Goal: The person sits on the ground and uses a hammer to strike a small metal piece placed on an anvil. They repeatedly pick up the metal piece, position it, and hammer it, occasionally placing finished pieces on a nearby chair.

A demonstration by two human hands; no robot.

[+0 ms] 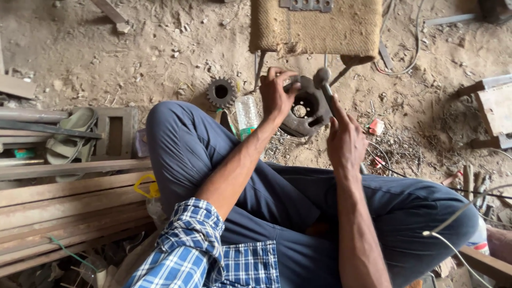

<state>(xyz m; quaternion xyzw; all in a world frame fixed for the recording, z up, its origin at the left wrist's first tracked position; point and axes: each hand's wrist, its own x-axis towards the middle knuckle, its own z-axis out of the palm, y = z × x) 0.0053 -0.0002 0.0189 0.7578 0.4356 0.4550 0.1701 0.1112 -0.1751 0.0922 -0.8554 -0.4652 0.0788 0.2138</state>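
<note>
The round metal part (306, 109) is dark, rusty and disc-shaped, with a central hole and smaller holes around it, standing tilted on the dirt floor (106, 48) just below the burlap-covered seat (320, 26). The left hand (277, 96) grips its upper left rim, fingers curled over. The right hand (344, 141) is closed around a hammer (324, 85), whose head seems to hover just above the part's right edge.

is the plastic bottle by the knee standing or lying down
Lying down: the plastic bottle rests lengthwise on the dirt, beside the gear.
</note>
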